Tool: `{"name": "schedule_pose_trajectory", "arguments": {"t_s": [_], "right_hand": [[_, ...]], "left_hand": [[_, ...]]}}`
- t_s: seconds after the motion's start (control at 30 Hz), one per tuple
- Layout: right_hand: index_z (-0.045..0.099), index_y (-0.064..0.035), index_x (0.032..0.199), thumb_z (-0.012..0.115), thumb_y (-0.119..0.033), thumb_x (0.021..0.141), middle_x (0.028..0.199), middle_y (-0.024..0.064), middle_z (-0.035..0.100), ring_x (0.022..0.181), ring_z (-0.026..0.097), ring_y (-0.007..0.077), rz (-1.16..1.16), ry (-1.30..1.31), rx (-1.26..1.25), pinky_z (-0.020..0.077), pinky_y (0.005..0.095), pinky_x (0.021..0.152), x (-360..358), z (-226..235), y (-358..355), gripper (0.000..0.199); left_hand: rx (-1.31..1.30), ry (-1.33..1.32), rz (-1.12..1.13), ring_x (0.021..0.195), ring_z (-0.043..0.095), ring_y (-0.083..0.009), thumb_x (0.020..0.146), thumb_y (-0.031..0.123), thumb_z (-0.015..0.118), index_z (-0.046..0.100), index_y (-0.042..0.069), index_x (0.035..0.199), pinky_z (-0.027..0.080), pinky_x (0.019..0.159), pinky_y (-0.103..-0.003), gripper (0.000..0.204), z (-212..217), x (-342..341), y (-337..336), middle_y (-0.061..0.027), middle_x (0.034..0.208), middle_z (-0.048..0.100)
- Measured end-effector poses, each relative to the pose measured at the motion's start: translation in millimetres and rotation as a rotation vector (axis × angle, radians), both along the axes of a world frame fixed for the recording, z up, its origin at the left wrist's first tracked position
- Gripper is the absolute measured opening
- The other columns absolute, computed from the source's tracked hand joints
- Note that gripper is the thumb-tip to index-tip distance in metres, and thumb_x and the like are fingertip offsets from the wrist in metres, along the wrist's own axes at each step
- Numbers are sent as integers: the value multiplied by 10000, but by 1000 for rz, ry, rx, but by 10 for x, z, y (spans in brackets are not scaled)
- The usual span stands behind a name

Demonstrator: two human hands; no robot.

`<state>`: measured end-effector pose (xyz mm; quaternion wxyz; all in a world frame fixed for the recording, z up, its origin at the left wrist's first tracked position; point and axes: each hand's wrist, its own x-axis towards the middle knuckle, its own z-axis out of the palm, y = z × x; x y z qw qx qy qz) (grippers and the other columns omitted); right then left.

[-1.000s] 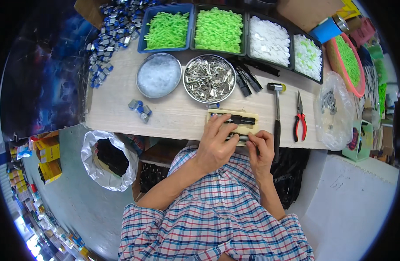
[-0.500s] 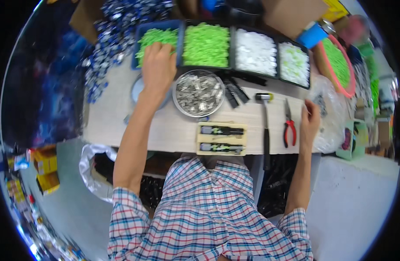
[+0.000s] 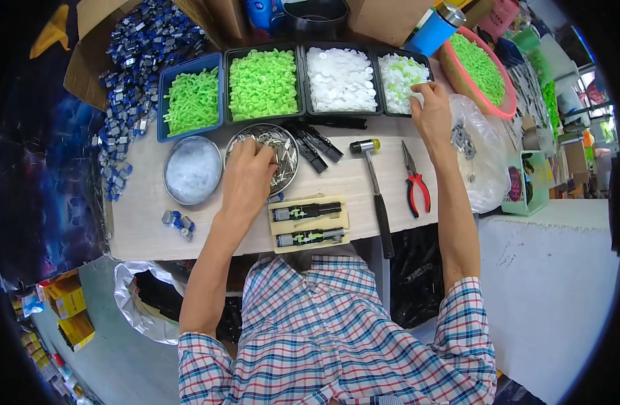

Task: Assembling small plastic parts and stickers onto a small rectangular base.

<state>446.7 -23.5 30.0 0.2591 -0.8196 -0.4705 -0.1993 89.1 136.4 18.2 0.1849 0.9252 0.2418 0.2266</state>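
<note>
1. our left hand reaches into the round metal bowl of small metal pieces at centre frame, fingers curled down among them; we cannot tell whether they grip one.
2. our right hand pinches at the tray of pale parts, upper right.
3. the wooden jig lies below the bowl.

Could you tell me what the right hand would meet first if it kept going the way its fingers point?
Probably the black tray of pale green-white parts: the right hand already reaches its near corner, though contact is unclear.
</note>
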Motion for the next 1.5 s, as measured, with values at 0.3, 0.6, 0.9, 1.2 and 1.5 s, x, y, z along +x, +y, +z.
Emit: {"name": "schedule_pose_trajectory", "arguments": {"t_s": [0.3,0.6,0.9,1.2,1.5], "right_hand": [[676,-57,1029,722,-90,866,1072,158,634,989,636,366,62,-11,22,515,431,849,-8,97,373,173],[613,-17,949,665,-13,890,957,157,618,884,636,351,160,-92,104,507,417,778,-334,128,303,79],[579,-4,1035,594,-41,1006,934,68,642,857,647,114,352,900,115,504,259,731,-2378,16,-29,49],[573,31,1097,585,-32,1021,985,56,659,893,642,88,306,1469,388,542,243,810,-2859,-16,-331,99],[618,30,1046,642,-6,962,959,108,704,840,687,152,210,1012,287,563,287,759,-2991,-119,-465,95]], "left_hand": [[25,-180,9,860,591,-324,759,-6,761,652,21,857,490,754,-432,150,16,-17,-71,-110,878,621],[66,-206,60,846,595,-318,809,-14,674,654,34,903,490,728,-420,107,-43,-94,-109,-115,840,607],[-284,-337,129,831,655,-197,898,-48,667,729,17,1081,509,730,-304,203,29,-200,-356,-91,907,669],[-1143,-614,165,922,675,-109,945,-54,645,644,-47,1099,547,835,-240,154,174,-367,-1122,-75,1022,702],[-1110,-653,248,938,656,-107,916,-72,657,629,-32,1099,540,855,-243,189,133,-353,-1314,-74,1039,690]]}}
